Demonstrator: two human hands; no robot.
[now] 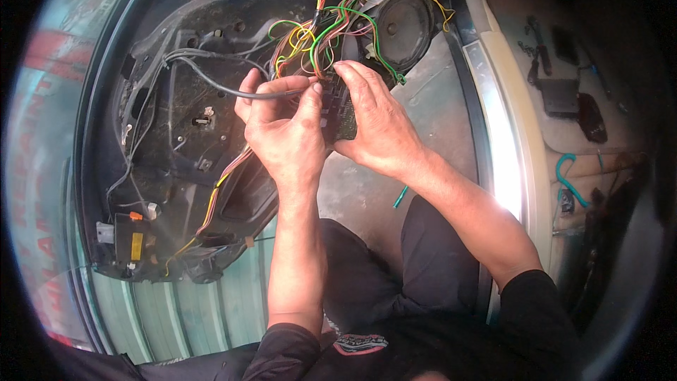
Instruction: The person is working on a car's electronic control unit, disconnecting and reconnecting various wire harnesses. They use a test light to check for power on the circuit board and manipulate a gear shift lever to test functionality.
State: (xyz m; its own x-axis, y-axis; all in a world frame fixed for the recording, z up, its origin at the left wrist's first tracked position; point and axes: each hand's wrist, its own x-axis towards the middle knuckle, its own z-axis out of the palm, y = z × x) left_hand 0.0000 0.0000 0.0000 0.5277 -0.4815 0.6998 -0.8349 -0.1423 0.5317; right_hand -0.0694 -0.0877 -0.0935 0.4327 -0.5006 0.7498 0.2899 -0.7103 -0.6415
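Observation:
A dark circuit board with small parts on it is held in my right hand, fingers along its far edge and thumb at its near edge. My left hand is closed beside it, thumb and forefinger pinched at the end of a dark grey cable that comes in from the left. The cable's very tip is hidden by the fingertips. Just beyond both hands, a tangle of thin coloured wires in yellow, green, red and brown runs down to the board.
A black vehicle door panel, its inside exposed, stretches left. A round speaker sits at the far right of the wires. Pale door sill runs along the right; beyond it lie tools and a dark box. A green wire piece is below.

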